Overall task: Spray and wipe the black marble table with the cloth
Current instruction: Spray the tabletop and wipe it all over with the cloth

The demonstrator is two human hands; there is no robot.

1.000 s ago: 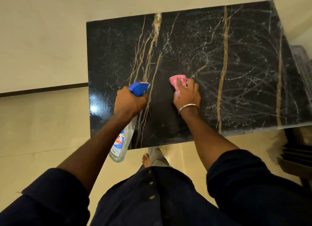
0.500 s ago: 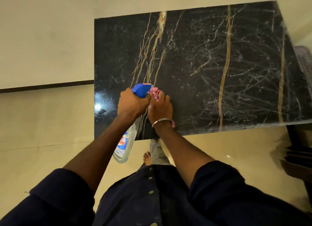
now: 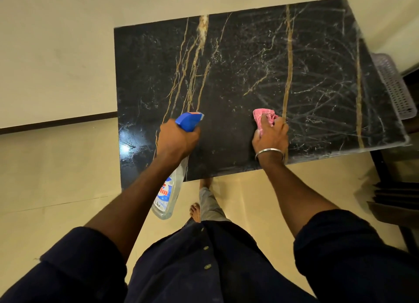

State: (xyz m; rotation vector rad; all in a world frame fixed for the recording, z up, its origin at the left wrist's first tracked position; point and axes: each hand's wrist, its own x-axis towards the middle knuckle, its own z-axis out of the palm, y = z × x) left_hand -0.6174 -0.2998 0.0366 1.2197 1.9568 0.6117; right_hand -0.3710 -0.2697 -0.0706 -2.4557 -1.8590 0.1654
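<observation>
The left hand (image 3: 179,139) grips the neck of a clear spray bottle (image 3: 169,189), its blue trigger head (image 3: 189,121) over the black marble table (image 3: 238,65) at 7 o'clock from the slab's middle. The label's red letters are partly hidden, perhaps "lin". At 5 o'clock the right hand (image 3: 271,137), wearing a metal bangle (image 3: 269,152), curls its fingers over a bunched pink cloth (image 3: 264,117), pressing it onto the marble.

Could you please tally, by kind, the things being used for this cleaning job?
Spray bottle: 1
Cloth: 1
Table: 1
Hands: 2 (left hand holding the bottle, right hand holding the cloth)
Total: 5
</observation>
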